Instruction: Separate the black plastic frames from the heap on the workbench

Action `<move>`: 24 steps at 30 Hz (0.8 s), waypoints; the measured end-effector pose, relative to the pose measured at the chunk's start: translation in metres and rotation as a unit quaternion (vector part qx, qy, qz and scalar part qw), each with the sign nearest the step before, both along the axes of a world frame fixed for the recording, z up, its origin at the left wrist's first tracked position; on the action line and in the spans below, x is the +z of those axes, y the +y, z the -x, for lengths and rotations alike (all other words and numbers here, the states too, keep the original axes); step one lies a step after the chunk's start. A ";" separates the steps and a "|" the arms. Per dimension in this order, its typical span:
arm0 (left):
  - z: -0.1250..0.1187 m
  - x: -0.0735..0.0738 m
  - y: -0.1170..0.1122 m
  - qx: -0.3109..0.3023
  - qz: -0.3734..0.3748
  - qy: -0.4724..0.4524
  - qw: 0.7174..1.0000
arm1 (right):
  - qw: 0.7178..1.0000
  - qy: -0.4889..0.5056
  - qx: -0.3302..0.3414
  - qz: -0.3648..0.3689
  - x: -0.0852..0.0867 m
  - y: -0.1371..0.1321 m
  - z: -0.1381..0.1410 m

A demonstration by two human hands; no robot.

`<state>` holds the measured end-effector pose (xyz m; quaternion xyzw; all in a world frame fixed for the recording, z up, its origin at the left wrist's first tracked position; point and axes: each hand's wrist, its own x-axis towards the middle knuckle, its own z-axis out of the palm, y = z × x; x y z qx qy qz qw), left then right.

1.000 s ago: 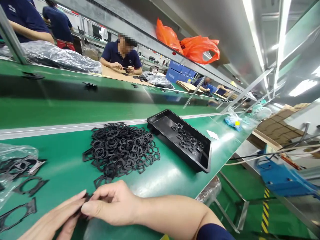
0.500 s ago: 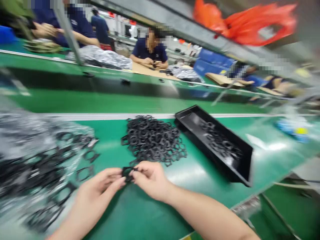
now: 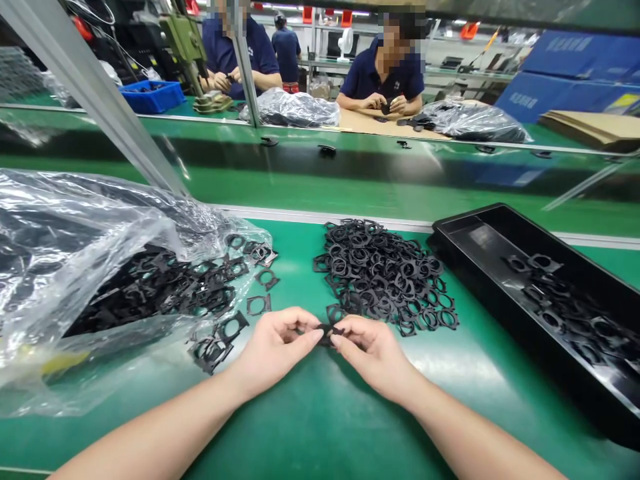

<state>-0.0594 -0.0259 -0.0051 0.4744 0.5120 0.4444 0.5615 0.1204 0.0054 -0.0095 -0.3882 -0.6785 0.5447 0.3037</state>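
Note:
Between the fingertips of my left hand [image 3: 280, 343] and my right hand [image 3: 373, 350] is one small black plastic ring part [image 3: 327, 333], pinched from both sides and held just above the green table. It is seen nearly edge-on, and my fingers cover its ends. Just beyond my right hand lies a heap of black ring parts [image 3: 380, 270], flat pieces with a round hole. Left of my left hand, more black parts [image 3: 170, 287] spill from a clear plastic bag [image 3: 115, 227]. A few loose ones lie near my left wrist.
At the right, a long black tray [image 3: 470, 287] holds several black parts. A raised green conveyor belt [image 3: 310, 183] runs behind the table, with a slanted metal post [image 3: 105, 93] at the left. Across it, people in dark blue shirts handle small parts near a blue bin [image 3: 153, 97].
My view has swung left and levelled, so the bag, heap and tray appear further right. Both hands still hold the ring part, which now shows more edge-on.

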 end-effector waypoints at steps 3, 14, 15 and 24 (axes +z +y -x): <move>0.001 0.001 0.002 -0.003 -0.019 0.001 1.000 | 0.997 0.058 -0.031 0.048 -0.004 0.002 0.000; -0.002 0.001 0.002 0.012 0.054 -0.072 0.996 | 0.969 0.148 -0.045 0.191 -0.005 0.008 -0.005; -0.002 0.002 0.002 0.011 0.060 -0.078 0.995 | 0.968 0.152 -0.038 0.198 -0.005 0.008 -0.005; 0.001 0.002 0.001 -0.016 0.081 -0.137 0.987 | 0.933 0.219 -0.010 0.285 0.002 0.002 -0.003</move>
